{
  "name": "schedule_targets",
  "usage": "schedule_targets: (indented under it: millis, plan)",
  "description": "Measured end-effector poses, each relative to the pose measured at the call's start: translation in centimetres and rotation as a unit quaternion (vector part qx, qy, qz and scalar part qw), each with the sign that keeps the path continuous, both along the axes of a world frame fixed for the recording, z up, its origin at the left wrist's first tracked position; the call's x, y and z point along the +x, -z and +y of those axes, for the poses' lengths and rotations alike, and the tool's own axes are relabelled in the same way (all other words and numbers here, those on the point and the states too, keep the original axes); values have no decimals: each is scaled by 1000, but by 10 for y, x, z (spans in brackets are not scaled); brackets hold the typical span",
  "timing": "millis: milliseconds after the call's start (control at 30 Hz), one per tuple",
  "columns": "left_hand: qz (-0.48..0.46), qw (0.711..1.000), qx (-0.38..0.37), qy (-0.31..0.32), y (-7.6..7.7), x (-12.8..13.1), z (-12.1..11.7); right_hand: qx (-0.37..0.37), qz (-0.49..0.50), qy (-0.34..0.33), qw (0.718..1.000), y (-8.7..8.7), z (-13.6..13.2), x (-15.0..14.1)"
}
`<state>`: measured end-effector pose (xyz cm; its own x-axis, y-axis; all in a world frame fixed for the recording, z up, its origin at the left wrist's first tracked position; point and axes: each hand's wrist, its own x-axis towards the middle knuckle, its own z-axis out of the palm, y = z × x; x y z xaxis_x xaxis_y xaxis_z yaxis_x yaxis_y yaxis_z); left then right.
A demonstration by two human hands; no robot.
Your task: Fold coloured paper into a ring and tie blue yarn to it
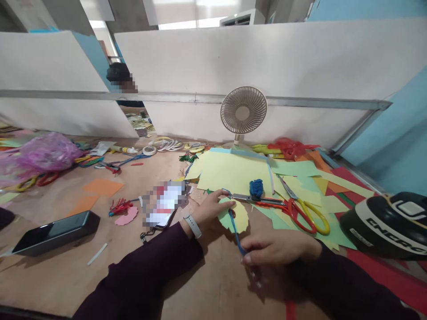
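Note:
My left hand [213, 208], with a watch band at its wrist, grips a scalloped yellow-and-green paper disc [241, 217] by its left side. Blue yarn [234, 226] runs down over the disc from near these fingertips. Its lower stretch is pinched in my closed right hand [276, 246], close to the front of the table; something blurred shows under those fingers. Just beyond the disc lie red-handled scissors [302, 216], blades toward my left fingers. A blue yarn bundle [256, 188] sits behind the blades, and yellow-handled scissors [315, 216] are to the right.
Yellow paper sheets [230, 171] lie before a small fan [244, 110]. Left of my hands are a phone [164, 204], a pink scalloped piece [126, 216], red yarn [122, 207] and a dark box-shaped device [56, 233]. A black container [383, 226] stands right.

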<state>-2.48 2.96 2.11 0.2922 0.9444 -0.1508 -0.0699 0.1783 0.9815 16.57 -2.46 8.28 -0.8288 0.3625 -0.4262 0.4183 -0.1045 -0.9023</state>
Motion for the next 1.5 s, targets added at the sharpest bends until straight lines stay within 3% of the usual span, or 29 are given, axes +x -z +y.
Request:
schedule_targets:
  millis: [100,167,367,567,667,767,867,1033,1267,1400,1500]
  plan:
    - [37,998,38,20,2,-2,-1,144,-36,-70,987,2,-2,-2]
    - [43,997,56,19,6,-3,0,205,-42,-47,977,8,2,-1]
    - [8,998,57,21,13,-1,2,174,-20,170,970,28,26,13]
    - [-52,998,23,15,14,4,0,237,-42,336,911,42,37,10]
    - [-76,997,4,12,13,6,-5,148,53,416,896,50,34,-1]
    - [-98,995,-14,16,12,9,-9,32,174,450,875,58,30,-11]
    - [-120,992,-34,32,11,11,-13,-16,230,464,855,62,33,-18]
    - [-114,991,-18,63,11,12,-14,-67,245,485,837,67,44,-19]
    - [-78,991,6,111,17,3,0,-48,244,549,798,71,45,-15]
    - [-30,985,-10,168,18,-7,8,5,217,559,800,67,44,-14]
    - [-27,985,-3,169,18,-8,8,61,180,557,808,68,43,-17]
